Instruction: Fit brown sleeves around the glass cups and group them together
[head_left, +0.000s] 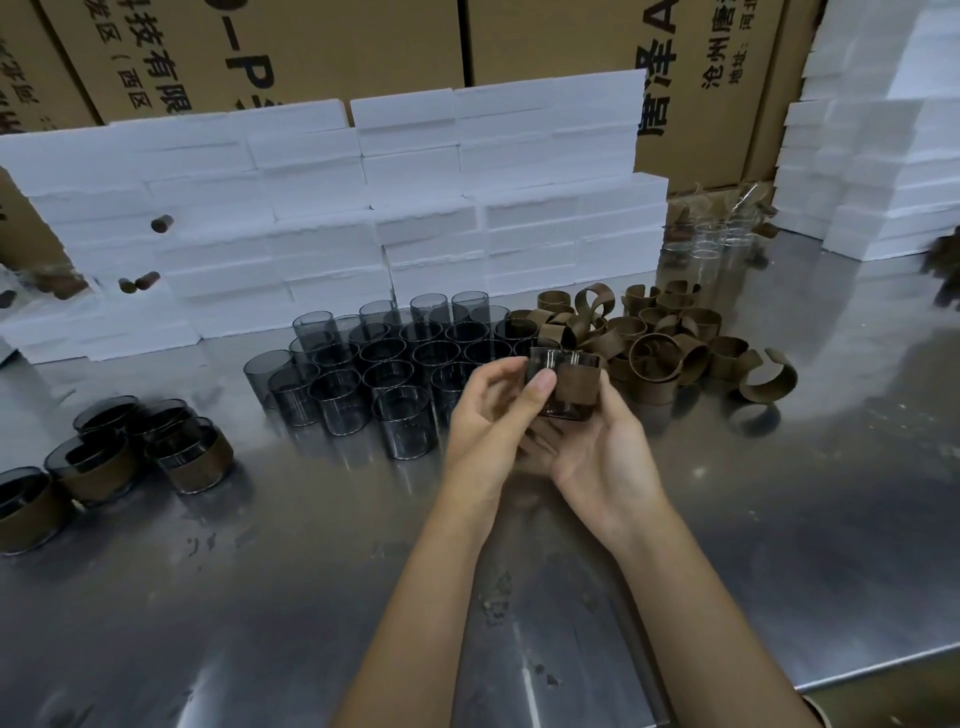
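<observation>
— Forearms first, coming in from six o'clock over the steel table (779, 519). What are the hands doing?

— Both meet just above centre on one smoked glass cup (563, 387). The left hand (485, 421) has its thumb tip pressed on the cup's near left side, fingers curled toward it. The right hand (597, 457) lies palm-up beneath, fingers curled under the base; its fingertips are hidden, so I cannot tell how they press.

— Which way does the cup point?

— Mouth up, long axis near vertical, leaning slightly away toward twelve o'clock. A brown sleeve (576, 387) wraps its right half — whether it closes all the way round, I cannot tell.

— And the rest of the stock?

— Bare smoked cups (374, 364) stand upright in rows at eleven o'clock of the hands, touching one another. Loose sleeves (660, 348) lie heaped at one o'clock, curled open, axes pointing every way. Finished sleeved cups (104, 457) sit grouped at nine o'clock, by the left edge, mouths up.

— Behind them?

— White foam blocks (415, 208) stacked like a wall at twelve o'clock, more at two o'clock, with printed cardboard cartons (311, 47) beyond. A few clear glasses (717, 239) stand in the gap at one o'clock.
</observation>
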